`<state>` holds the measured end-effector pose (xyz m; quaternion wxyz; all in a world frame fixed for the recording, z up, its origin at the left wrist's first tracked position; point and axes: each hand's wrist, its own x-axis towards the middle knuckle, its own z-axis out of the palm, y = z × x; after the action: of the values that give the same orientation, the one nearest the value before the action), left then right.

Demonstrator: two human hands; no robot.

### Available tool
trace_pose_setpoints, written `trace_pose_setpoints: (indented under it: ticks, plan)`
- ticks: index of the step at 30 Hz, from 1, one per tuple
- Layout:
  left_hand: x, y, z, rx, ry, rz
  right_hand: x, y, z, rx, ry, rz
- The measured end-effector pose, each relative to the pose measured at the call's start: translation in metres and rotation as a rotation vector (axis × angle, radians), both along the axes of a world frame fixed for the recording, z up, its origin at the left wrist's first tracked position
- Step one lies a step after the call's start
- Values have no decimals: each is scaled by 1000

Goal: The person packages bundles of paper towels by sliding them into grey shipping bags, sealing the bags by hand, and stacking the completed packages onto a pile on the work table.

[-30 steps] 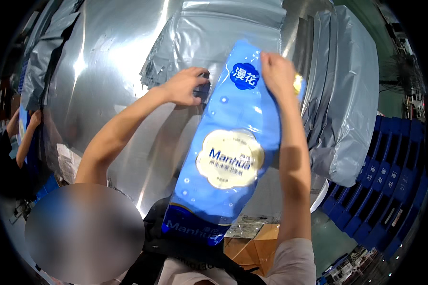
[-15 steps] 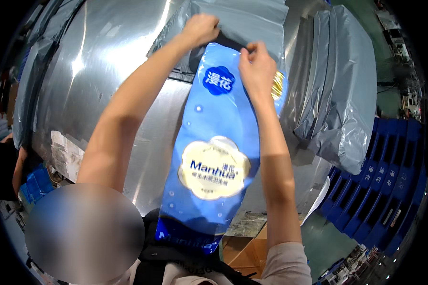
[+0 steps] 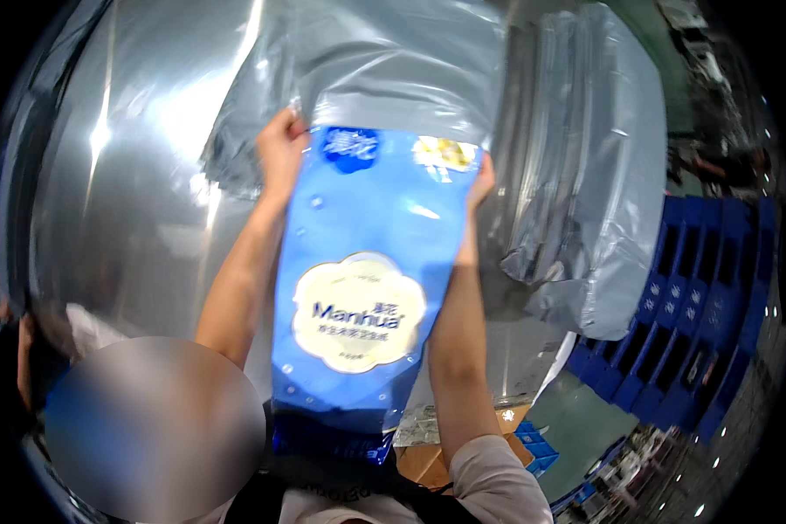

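A long blue toilet-paper pack [image 3: 358, 218] with a cream scalloped label lies lengthwise in front of me, its near end close to my body. Its far end meets the mouth of a grey plastic mailing bag [image 3: 402, 74], whose lip crosses the pack's top. My left hand [image 3: 281, 148] is closed at the bag's left lip, beside the pack's far left corner. Along the pack's far right edge sits my right hand [image 3: 480, 182], closed there with its fingers partly hidden by the pack.
Beneath is a shiny metal table [image 3: 157, 218]. A stack of grey mailing bags [image 3: 616, 192] lies to the right, beside ribbed blue plastic crates [image 3: 690, 306]. A cardboard box [image 3: 428, 463] and a small blue basket [image 3: 537, 447] are near my right side. Another person's arm [image 3: 24, 358] shows at far left.
My hands have moved apart to the two sides of the pack's far end and toward me. The bag's lip now lies against the pack's top, and the dark opening no longer shows.
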<state>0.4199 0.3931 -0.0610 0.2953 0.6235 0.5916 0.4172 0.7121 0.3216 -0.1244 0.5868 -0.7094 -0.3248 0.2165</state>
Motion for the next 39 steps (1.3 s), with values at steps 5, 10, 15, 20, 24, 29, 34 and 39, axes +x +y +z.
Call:
trace_pose_setpoints:
  ticks: [5,10,15,20,24,29,34,39]
  plan:
    - [-61,9,-60,-135,151,-12,-59,9,50,-311,-495,67]
    - [-75,-39,-42,-131,445,-254,-53,-90,49,-408,-918,404]
    - [-186,-276,-98,-198,71,-413,-125,-306,50,-420,-742,587]
    - [-118,-352,-21,-710,21,-383,-182,-511,30,-750,-646,937]
    - [-87,-377,21,-757,-138,-340,-200,-507,9,-502,-209,995]
    - [-99,-407,52,-806,-261,-218,-193,-417,48,-813,-273,829]
    - [-164,-413,-9,-466,508,-583,-118,-452,60,-802,-447,322]
    - [-174,-454,-25,-455,459,-392,-175,-444,105,-695,-693,403]
